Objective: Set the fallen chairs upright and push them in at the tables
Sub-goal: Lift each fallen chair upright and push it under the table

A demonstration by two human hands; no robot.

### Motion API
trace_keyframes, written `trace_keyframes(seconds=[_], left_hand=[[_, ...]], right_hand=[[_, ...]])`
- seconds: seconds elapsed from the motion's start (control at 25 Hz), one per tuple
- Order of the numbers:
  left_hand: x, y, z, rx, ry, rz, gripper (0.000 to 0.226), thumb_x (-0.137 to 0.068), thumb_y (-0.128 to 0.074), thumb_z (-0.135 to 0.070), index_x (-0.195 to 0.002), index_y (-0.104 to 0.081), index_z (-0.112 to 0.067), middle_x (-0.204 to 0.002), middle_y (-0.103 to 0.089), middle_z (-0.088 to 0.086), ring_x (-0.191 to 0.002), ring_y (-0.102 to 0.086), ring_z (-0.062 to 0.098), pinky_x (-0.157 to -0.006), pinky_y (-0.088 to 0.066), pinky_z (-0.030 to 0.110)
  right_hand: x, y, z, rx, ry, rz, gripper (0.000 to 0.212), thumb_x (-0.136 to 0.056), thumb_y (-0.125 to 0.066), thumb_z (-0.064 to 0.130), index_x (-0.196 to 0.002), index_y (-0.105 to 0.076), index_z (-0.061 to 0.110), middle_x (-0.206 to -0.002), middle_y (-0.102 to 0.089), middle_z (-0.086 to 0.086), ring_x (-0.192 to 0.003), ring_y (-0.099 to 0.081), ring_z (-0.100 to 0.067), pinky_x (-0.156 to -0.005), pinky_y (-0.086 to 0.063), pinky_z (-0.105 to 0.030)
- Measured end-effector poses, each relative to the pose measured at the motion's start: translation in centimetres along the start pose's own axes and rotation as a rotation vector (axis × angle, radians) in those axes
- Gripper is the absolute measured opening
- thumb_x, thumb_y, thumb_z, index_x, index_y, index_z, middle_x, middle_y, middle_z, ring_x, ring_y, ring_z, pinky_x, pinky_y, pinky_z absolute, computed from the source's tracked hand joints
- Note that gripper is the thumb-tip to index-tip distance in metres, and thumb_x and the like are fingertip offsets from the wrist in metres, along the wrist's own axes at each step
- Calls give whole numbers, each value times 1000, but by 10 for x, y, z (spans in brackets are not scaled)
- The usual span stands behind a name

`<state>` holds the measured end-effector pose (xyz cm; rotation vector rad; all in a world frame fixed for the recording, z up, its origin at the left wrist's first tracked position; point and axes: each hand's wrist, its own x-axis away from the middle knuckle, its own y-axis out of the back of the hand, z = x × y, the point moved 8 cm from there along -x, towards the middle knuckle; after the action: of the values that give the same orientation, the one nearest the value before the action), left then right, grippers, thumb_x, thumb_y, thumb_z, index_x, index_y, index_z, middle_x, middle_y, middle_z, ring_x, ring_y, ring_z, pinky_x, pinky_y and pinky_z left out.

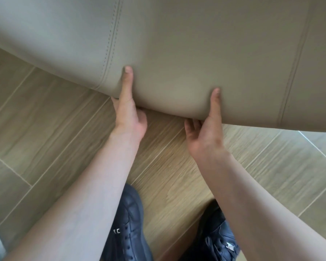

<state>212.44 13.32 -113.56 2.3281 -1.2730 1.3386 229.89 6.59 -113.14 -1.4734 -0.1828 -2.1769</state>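
Here, both hands — left hand [129, 117], right hand [205, 134] — gripping chair [177, 53]

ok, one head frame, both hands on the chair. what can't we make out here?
- Chair: legs and seat cut off by the top and side edges of the head view; upright or tilted cannot be told.
- Tables: none in view.
- Left hand, right hand: thumbs lie on the upholstery; the fingers curl under its lower edge, which hides them.
- Shoes: partly covered by the forearms, slightly blurred.
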Motion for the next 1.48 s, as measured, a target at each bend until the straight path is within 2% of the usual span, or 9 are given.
trace_keyframes(seconds=[0.24,0.44,0.56,0.72,0.8,0.92,1.08,1.28,1.48], left_hand=[[16,5,-7,-9,70,-155,79,-73,-86,-45,-138,-51,-20,-130,-66,-1,-115,-65,16,-105,-49,43],[90,-7,-17,23,124,-194,65,-71,-88,-37,-126,-60,-18,-116,-75,1,-104,-72,17,-84,-58,35],[155,-15,-26,14,179,-267,53,-70,-87,-38,-116,-67,-19,-111,-77,-1,-101,-73,17,-68,-57,28],[246,-39,-61,-12,236,-311,53,-68,-88,-40,-114,-68,-23,-112,-76,-2,-103,-71,19,-86,-56,36],[286,-61,-86,-19,244,-310,54,-66,-89,-41,-113,-68,-25,-108,-77,-2,-98,-73,20,-85,-58,39],[326,-95,-126,-15,247,-338,51,-64,-91,-43,-105,-67,-24,-105,-77,-1,-94,-74,22,-83,-59,39],[364,-140,-174,-26,223,-347,46,-63,-93,-45,-91,-60,-27,-112,-72,-3,-102,-70,23,-97,-55,43],[396,-169,-203,21,215,-227,44,-71,-86,-51,-101,-65,-26,-108,-74,-5,-94,-70,14,-76,-54,32],[390,-206,-237,56,177,-117,53,-77,-83,-48,-120,-65,-25,-119,-73,0,-104,-71,20,-100,-54,44]], right_hand=[[13,-5,7,-187,-77,-73,69,-70,-88,43,-130,-58,24,-118,-73,2,-104,-70,-16,-99,-54,-41],[71,20,47,-165,-34,-136,43,-74,-86,36,-107,-62,23,-112,-73,1,-103,-70,-16,-103,-52,-42],[126,40,76,-76,-38,-204,54,-73,-88,37,-116,-58,22,-121,-70,1,-108,-68,-18,-101,-53,-40],[209,53,129,58,-53,-276,64,-71,-89,40,-119,-52,18,-123,-67,0,-111,-66,-22,-95,-55,-41],[247,49,158,99,-50,-300,64,-68,-90,44,-113,-52,18,-120,-67,0,-105,-68,-22,-86,-56,-38],[290,27,198,136,-25,-343,88,-61,-92,48,-129,-49,12,-121,-65,-3,-101,-68,-22,-73,-55,-35],[331,-4,256,269,-45,-425,119,-54,-90,60,-148,-38,8,-138,-58,-6,-123,-58,-34,-101,-51,-46],[351,-30,298,319,-47,-396,96,-53,-90,60,-132,-59,17,-132,-61,-2,-118,-61,-32,-97,-55,-47],[368,-72,331,381,-64,-302,67,-71,-86,47,-127,-61,19,-128,-62,-4,-113,-61,-32,-88,-54,-43]])
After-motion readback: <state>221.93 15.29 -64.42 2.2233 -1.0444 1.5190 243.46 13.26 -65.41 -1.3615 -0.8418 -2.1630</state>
